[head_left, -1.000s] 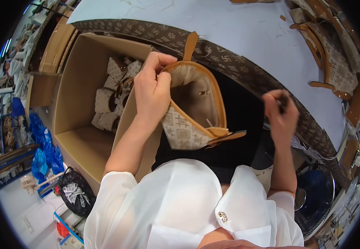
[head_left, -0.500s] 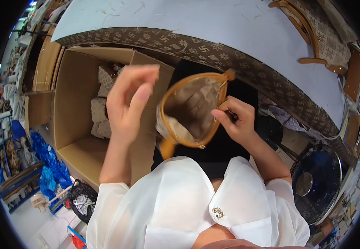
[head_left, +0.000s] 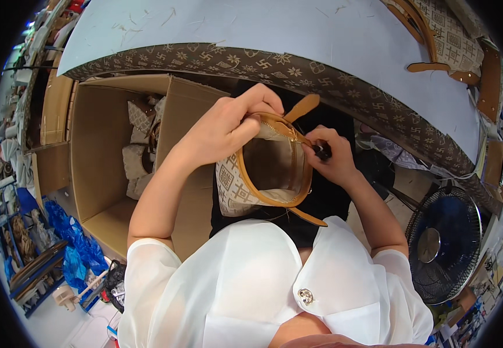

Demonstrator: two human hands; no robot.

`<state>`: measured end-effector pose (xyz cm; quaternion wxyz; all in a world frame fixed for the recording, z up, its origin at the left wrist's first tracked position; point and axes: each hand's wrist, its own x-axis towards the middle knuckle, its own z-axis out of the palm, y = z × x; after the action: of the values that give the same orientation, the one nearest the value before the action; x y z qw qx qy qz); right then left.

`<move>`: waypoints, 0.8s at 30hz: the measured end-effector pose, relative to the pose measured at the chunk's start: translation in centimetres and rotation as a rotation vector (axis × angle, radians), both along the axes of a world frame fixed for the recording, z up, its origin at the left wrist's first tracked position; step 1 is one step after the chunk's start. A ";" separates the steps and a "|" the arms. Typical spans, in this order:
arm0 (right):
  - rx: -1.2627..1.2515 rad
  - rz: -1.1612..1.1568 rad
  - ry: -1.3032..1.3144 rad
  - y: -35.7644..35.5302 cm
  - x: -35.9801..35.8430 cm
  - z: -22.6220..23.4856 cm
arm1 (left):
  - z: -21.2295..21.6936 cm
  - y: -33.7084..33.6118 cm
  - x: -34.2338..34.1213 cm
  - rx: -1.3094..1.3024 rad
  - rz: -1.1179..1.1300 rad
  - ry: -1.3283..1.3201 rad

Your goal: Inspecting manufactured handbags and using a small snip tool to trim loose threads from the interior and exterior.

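Note:
A small patterned cream bag (head_left: pixel 234 188) with tan leather trim and an open mouth hangs in front of my chest, below the table edge. My left hand (head_left: pixel 225 124) grips the top rim of the bag, thumb along the zipper edge. My right hand (head_left: pixel 330 156) pinches a small black tool at the rim's right side, next to a tan leather tab (head_left: pixel 302 107) that sticks up. A tan strap end (head_left: pixel 309 217) juts out under the bag.
A grey work table (head_left: pixel 251 35) with a patterned brown edge band (head_left: pixel 321 87) lies ahead. An open cardboard box (head_left: pixel 98 168) holding several similar bags stands at my left. More bags and straps (head_left: pixel 448 35) lie at the table's far right. A black fan (head_left: pixel 445 246) stands at my right.
My left hand, raised and free half a second ago, has come down and gripped the bag's rim. The right hand shifted to the rim's right side with the black tool.

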<state>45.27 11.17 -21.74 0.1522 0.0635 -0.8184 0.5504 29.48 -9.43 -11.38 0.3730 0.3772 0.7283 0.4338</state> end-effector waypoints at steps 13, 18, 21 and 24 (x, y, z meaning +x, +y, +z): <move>0.618 0.090 0.302 1.7 -2.9 7.2 | -0.7 -0.8 2.0 0.147 -0.020 0.229; 0.854 0.158 0.334 1.8 -3.1 7.5 | -1.4 -1.0 1.8 0.198 -0.002 0.226; 0.901 0.186 0.306 1.9 -3.1 7.5 | -1.6 -1.2 1.7 0.182 0.003 0.231; 0.862 0.178 0.330 1.5 -3.4 7.2 | -1.6 -1.1 1.6 0.182 0.010 0.231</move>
<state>41.90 12.65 -14.52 0.1921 0.2773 -0.9288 0.1536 31.08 -10.57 -13.01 0.2490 0.4533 0.7258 0.4537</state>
